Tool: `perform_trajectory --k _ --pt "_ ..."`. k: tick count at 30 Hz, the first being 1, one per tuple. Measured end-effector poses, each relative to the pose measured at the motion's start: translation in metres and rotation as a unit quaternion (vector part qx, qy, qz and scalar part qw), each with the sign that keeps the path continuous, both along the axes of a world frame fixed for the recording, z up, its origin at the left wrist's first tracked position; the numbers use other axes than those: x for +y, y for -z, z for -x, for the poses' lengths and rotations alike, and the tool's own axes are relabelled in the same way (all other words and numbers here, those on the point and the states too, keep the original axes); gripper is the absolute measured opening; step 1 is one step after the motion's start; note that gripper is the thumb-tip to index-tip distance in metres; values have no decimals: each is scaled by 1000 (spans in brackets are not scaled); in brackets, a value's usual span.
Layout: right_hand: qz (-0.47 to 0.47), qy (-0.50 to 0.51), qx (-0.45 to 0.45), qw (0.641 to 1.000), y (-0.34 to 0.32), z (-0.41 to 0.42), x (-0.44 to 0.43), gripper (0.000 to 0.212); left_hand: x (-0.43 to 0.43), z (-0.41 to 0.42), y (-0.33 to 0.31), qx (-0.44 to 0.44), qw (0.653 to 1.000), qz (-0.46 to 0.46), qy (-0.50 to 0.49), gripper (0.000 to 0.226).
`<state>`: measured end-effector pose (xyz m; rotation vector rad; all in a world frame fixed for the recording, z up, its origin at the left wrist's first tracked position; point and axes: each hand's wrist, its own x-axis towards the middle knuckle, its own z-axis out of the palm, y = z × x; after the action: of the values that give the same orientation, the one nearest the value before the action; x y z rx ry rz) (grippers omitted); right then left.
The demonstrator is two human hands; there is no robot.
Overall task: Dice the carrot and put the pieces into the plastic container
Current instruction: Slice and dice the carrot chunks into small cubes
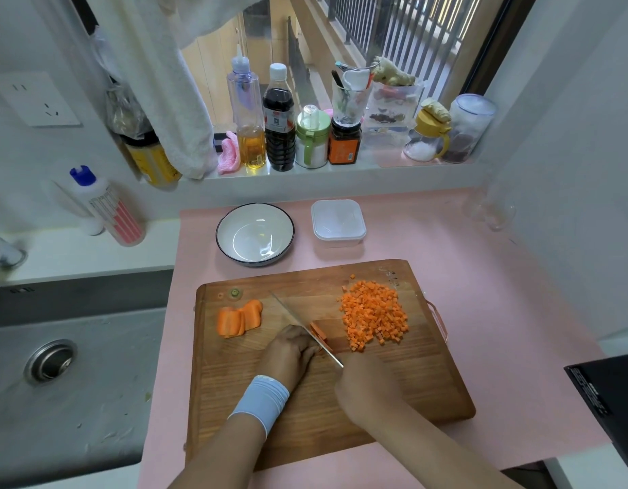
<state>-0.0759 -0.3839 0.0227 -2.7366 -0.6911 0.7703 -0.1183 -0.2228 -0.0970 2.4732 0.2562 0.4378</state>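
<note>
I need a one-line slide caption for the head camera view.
Left hand holds carrot strips; right hand cuts them with a knife.

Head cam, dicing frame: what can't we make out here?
All in the head view.
The knife: handle hidden inside the right hand; only the blade shows.
The carrot piece being cut: mostly covered by the left hand and blade.
The plastic container: translucent, lid on or off unclear.
The black object, right edge: cut off by the frame.

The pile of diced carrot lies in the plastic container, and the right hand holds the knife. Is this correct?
Not quite. In the head view the pile of diced carrot lies on the cutting board, not in the plastic container behind it. The right hand does hold the knife.
</note>
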Motion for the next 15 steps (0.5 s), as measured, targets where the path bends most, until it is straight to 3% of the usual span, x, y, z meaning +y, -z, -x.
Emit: perform_trajectory --k 2,10,15 --pt "3 3 3 1000 -1 0 -2 25 0 0 1 -6 1000 5 -1 7" --pt "-9 30 76 997 8 -15 -1 19 0 0 6 -21 999 27 -8 25" --pt "-30 44 97 994 20 -23 16 20 -2 1 6 -7 999 32 -16 6"
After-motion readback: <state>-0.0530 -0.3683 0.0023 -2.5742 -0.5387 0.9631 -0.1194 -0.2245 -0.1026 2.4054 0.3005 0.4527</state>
